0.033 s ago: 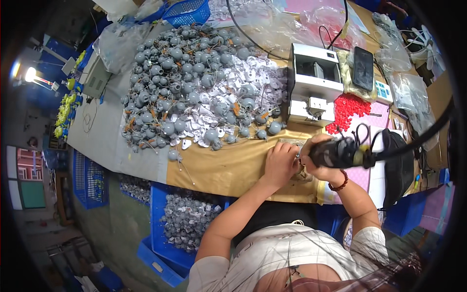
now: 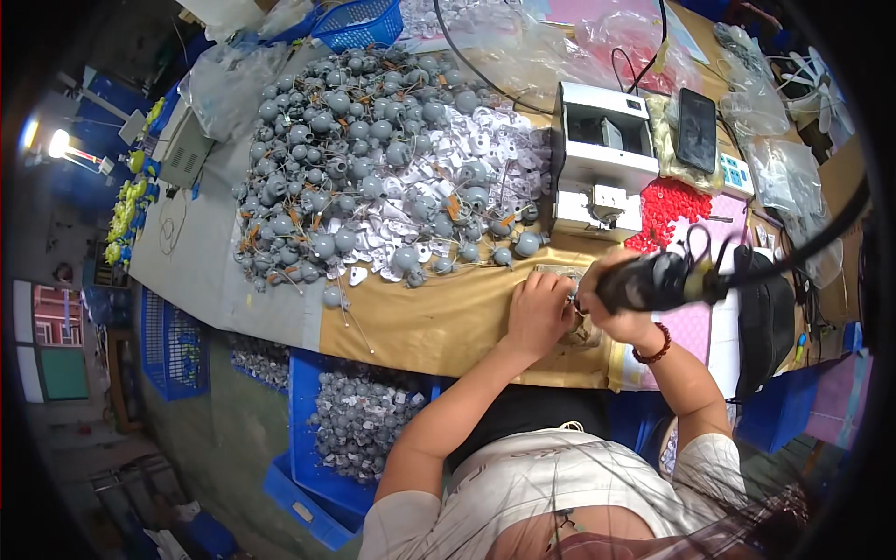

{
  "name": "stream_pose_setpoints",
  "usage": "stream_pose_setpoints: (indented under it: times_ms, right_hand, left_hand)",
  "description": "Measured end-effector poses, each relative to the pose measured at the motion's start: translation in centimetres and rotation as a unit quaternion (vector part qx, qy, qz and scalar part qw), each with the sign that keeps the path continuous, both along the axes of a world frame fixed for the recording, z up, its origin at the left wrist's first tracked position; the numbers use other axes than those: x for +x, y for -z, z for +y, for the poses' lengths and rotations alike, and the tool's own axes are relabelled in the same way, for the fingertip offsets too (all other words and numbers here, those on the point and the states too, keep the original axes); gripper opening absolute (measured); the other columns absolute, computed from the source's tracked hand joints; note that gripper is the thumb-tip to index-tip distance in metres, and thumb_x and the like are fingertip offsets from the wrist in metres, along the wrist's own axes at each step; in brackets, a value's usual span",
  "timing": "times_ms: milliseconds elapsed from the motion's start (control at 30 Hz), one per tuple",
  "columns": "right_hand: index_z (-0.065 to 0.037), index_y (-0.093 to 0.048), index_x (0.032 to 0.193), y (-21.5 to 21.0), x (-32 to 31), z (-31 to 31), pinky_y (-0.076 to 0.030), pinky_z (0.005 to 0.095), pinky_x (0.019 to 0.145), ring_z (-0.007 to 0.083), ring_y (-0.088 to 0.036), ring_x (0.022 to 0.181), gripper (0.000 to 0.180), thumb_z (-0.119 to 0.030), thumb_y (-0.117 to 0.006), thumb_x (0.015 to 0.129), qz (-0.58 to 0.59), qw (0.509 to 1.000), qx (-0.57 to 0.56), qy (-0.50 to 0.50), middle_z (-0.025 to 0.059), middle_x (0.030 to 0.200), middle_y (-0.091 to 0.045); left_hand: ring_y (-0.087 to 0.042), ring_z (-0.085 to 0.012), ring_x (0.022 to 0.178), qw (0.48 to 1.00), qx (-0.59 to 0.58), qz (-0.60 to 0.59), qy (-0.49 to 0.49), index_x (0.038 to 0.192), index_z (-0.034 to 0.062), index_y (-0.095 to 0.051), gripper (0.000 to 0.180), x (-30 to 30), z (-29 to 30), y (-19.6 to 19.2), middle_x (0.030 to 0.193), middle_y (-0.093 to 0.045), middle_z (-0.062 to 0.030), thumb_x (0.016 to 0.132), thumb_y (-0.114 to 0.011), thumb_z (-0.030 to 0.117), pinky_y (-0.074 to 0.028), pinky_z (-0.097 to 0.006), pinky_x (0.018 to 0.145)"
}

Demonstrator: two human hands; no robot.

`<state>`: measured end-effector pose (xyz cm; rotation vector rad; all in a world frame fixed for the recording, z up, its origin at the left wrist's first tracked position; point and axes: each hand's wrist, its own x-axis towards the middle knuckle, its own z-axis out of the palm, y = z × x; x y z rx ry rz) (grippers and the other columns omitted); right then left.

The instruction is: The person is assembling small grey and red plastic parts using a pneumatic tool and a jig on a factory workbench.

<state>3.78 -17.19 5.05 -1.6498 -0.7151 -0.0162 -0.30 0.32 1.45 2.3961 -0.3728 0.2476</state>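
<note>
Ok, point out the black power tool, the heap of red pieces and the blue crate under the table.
black power tool [image 2: 644, 282], head view, on its barrel in the right hand.
heap of red pieces [image 2: 667, 207], head view, middle of the heap.
blue crate [image 2: 301, 411], head view, on its left wall.

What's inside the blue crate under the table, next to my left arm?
The blue crate holds a heap of grey round parts, like those piled on the table. The table edge and the left forearm cover its right end.

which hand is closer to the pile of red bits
Right. The right hand, gripping a black power tool, sits just below the red pile; the left hand is farther out to its lower left.
</note>
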Motion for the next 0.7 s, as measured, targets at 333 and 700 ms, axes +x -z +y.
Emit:
stream_pose_setpoints:
  times_ms: [333,700]
  right_hand:
    - [0.002,-0.044,0.144,-0.1,6.2,-6.6,-0.049,0.0258,0.081,0.0108,-0.057,0.097,0.050,-0.013,-0.063,0.100,0.140,0.917,0.107,0.358,0.0069,0.120,-0.059]
    - [0.001,-0.069,0.104,3.5,-0.8,-1.2,-0.053,0.0310,0.079,0.0184,-0.067,0.088,0.016,-0.007,-0.071,0.090,0.041,0.981,-0.135,0.133,0.0105,0.096,-0.070]
  left_hand:
    - [-0.052,-0.0307,0.122,0.999,-0.034,-0.013,0.001,0.112,0.0078,-0.063,0.035,-0.2,-0.1,0.6,0.121,-0.064,-0.0057,0.080,-0.075,0.016,-0.042,-0.044,0.097]
    - [-0.059,-0.0278,0.118,0.999,-0.032,-0.030,0.005,0.111,0.0092,-0.064,0.032,-1.1,-0.3,1.0,0.114,-0.070,-0.0058,0.081,-0.075,0.012,-0.042,-0.043,0.097]
